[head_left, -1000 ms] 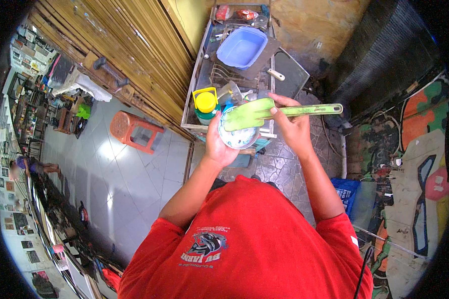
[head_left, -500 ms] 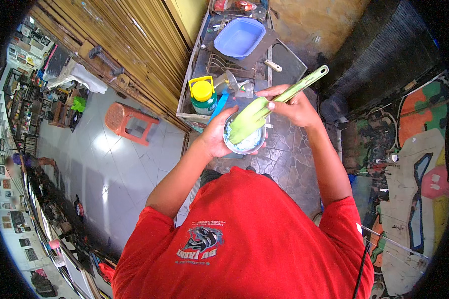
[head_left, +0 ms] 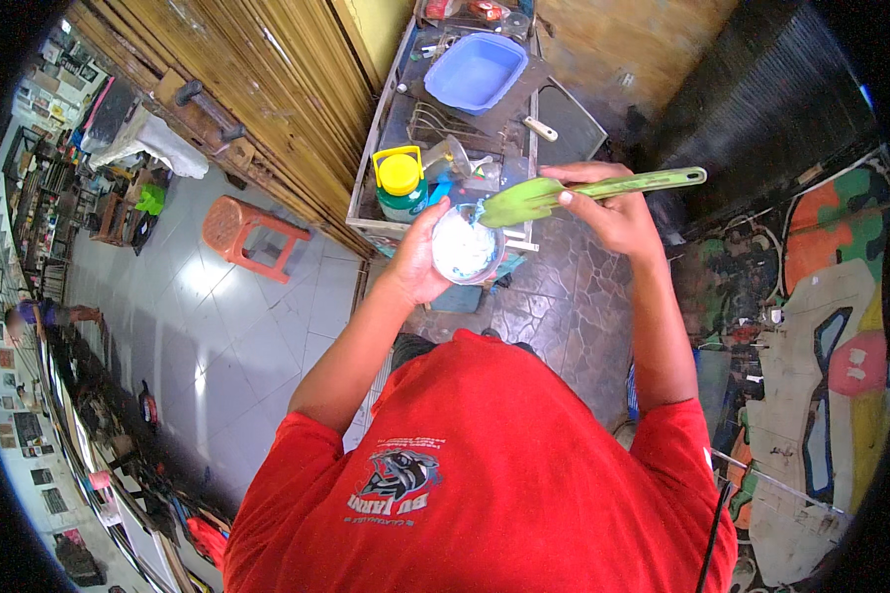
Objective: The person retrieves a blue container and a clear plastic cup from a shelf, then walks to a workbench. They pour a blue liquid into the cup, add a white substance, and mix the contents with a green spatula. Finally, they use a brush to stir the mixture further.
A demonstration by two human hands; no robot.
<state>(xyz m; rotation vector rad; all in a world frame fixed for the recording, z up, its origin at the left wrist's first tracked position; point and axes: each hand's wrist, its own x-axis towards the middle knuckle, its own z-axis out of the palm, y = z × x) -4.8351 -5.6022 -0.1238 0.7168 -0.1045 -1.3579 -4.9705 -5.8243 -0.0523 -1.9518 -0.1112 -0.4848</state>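
Note:
My left hand [head_left: 420,259] cups a small round bowl [head_left: 501,259] from its left side, fingers wrapped round it. White stuff with blue specks [head_left: 462,247] fills the bowl; whether it is powder or paste is unclear. In my right hand [head_left: 611,210] is a light green plastic trowel [head_left: 519,203], gripped near where blade and handle meet. Its handle points right, with a hole at the end. The blade tip is at the bowl's upper right rim, with bluish-white bits by it; whether it touches the rim I cannot tell.
Ahead stands a metal-edged work stand [head_left: 366,225] bearing a green jar with a yellow lid [head_left: 400,173], a blue plastic basin [head_left: 473,74] and a white-handled utensil [head_left: 540,128]. An orange stool [head_left: 257,237] stands on the left floor. Folding shutters [head_left: 287,79] rise at upper left.
My right hand has lifted the trowel out of the bowl and moved right, turning the handle closer to level. The bowl has shifted slightly left and up, and its white contents show more fully.

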